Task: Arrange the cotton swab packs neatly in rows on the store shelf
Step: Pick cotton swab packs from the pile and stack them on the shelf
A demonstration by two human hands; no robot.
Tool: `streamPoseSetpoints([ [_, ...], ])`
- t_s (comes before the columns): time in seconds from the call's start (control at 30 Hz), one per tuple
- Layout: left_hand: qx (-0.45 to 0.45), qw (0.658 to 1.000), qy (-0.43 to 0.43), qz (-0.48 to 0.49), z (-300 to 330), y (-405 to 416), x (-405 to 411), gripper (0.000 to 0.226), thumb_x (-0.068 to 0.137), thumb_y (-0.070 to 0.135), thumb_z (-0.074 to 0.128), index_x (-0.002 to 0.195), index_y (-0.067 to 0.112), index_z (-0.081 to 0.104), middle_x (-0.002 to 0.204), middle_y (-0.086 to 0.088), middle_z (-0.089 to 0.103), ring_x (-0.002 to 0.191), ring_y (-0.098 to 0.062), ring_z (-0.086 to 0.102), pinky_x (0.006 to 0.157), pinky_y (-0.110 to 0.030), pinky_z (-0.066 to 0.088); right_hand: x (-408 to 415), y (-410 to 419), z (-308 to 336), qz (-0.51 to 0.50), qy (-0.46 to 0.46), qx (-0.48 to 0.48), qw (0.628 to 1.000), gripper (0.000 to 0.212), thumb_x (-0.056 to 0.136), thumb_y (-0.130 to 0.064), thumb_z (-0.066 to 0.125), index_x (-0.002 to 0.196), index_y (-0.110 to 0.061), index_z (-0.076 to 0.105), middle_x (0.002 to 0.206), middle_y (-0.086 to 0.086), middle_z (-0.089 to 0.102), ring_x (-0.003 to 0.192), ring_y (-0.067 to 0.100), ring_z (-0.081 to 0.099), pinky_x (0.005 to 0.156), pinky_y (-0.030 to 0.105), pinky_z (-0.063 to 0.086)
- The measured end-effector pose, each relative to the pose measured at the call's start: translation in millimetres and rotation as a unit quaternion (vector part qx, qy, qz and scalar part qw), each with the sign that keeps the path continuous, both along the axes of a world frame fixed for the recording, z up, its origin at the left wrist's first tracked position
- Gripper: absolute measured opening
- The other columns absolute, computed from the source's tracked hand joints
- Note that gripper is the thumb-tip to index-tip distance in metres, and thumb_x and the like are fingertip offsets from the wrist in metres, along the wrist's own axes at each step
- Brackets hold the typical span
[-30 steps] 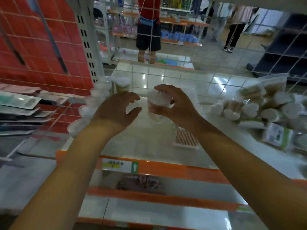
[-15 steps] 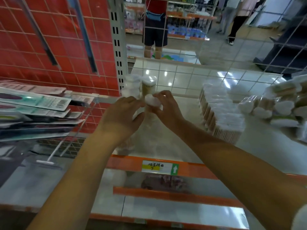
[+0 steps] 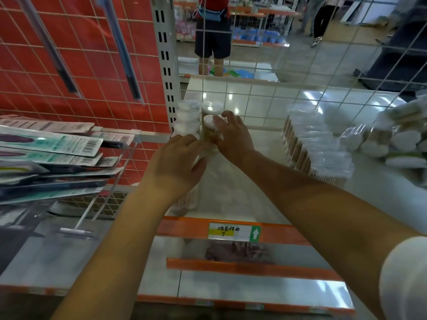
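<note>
The right hand (image 3: 233,135) had carried a cotton swab canister (image 3: 210,129) to the far-left row, still gripping it; the left hand (image 3: 175,165) steadied neighbouring canisters, fingers curled. Placement was nearly complete.

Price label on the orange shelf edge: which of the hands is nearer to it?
Left. The left hand hovers above and left of the price label; the right hand is farther back, gripping a cotton swab pack.

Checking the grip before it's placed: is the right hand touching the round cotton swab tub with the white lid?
Touching. The head view shows the right hand curled round the tub, fingers overlapping its lid.
</note>
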State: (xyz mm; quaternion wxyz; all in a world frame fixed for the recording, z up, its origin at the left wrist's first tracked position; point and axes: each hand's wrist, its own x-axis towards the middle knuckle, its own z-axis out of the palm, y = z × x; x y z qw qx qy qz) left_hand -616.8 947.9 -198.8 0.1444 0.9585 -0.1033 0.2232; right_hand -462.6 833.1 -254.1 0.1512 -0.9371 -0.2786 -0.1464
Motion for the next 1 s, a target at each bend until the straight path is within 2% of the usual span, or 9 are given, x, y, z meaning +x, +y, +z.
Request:
streamPoseSetpoints([
  [0.1,0.004,1.000,-0.001,-0.002,1.0,0.4,-0.6,0.021,0.073,0.014,0.061,0.092,0.009,0.070,0.078,-0.010,0.068,0.068,-0.032,0.064,0.056,-0.034,0.050,2.0,4.2,-0.2,-0.008,0.002,0.004,1.000,0.052,0.085,-0.019,0.058,0.134,-0.013,0.042,0.137,0.011,0.037,0.120,0.030,0.039,0.097,0.038,0.039],
  [0.27,0.018,0.999,0.026,0.004,-5.1,1.8,4.2,0.027,0.071,0.015,0.060,0.095,0.006,0.068,0.079,-0.012,0.067,0.069,-0.034,0.063,0.056,-0.039,0.053,4.9,10.9,1.9,-0.016,-0.003,0.003,1.000,0.052,0.086,-0.024,0.058,0.134,-0.012,0.042,0.134,0.012,0.039,0.116,0.029,0.045,0.094,0.037,0.039],
  [0.4,0.019,1.000,0.021,0.004,-7.7,-1.9,7.2,0.025,0.073,0.015,0.061,0.093,0.003,0.068,0.083,-0.012,0.068,0.072,-0.033,0.064,0.058,-0.034,0.049,6.7,13.1,0.8,-0.015,-0.002,-0.010,1.000,0.053,0.086,-0.022,0.057,0.135,-0.011,0.040,0.136,0.013,0.037,0.116,0.030,0.045,0.094,0.038,0.039],
  [0.57,0.005,1.000,0.019,0.023,-9.7,-8.3,9.8,0.027,0.085,0.016,0.063,0.109,0.005,0.065,0.104,-0.011,0.066,0.095,-0.031,0.059,0.071,-0.028,0.035,7.5,15.2,2.2,-0.023,0.000,-0.016,1.000,0.053,0.086,-0.027,0.058,0.134,-0.013,0.041,0.134,0.013,0.038,0.114,0.031,0.046,0.092,0.039,0.040],
  [0.7,-0.012,0.999,0.039,0.028,-5.0,-14.8,11.7,0.032,0.092,0.025,0.053,0.121,0.013,0.058,0.119,-0.003,0.059,0.110,-0.022,0.050,0.082,-0.028,0.036,1.6,8.7,7.6,-0.034,0.018,-0.048,0.998,0.070,0.083,-0.034,0.062,0.141,-0.018,0.027,0.144,0.012,0.026,0.125,0.030,0.035,0.099,0.041,0.034],
  [0.77,-0.019,0.998,0.045,0.026,-1.6,-19.3,12.4,0.033,0.092,0.026,0.052,0.124,0.016,0.056,0.122,-0.001,0.057,0.113,-0.020,0.047,0.082,-0.025,0.033,-7.2,-1.4,13.3,-0.034,0.022,-0.053,0.998,0.071,0.082,-0.031,0.062,0.142,-0.018,0.025,0.145,0.011,0.023,0.127,0.030,0.031,0.101,0.040,0.032],
  [0.83,-0.024,0.998,0.045,0.028,1.9,-26.7,14.1,0.032,0.092,0.025,0.052,0.122,0.016,0.057,0.120,-0.002,0.058,0.112,-0.021,0.047,0.079,-0.022,0.029,-19.1,-15.6,20.4,-0.024,0.018,-0.045,0.999,0.065,0.083,-0.026,0.061,0.140,-0.018,0.030,0.141,0.009,0.030,0.126,0.028,0.033,0.100,0.038,0.032],
  [0.9,-0.014,0.999,0.038,0.034,4.4,-36.6,17.7,0.031,0.091,0.023,0.054,0.118,0.011,0.060,0.118,-0.006,0.060,0.111,-0.025,0.051,0.080,-0.025,0.033,-31.9,-33.4,27.7,-0.012,0.012,-0.040,0.999,0.058,0.086,-0.024,0.057,0.139,-0.017,0.034,0.136,0.006,0.037,0.123,0.025,0.036,0.099,0.035,0.033],
  [1.0,0.014,0.999,0.025,0.028,3.9,-55.3,26.6,0.028,0.087,0.019,0.061,0.110,0.003,0.063,0.111,-0.015,0.065,0.101,-0.032,0.060,0.083,-0.037,0.047,-48.1,-64.0,37.5,-0.004,0.012,-0.058,0.998,0.052,0.090,-0.027,0.051,0.139,-0.017,0.034,0.135,0.004,0.042,0.123,0.022,0.037,0.100,0.034,0.032],
])
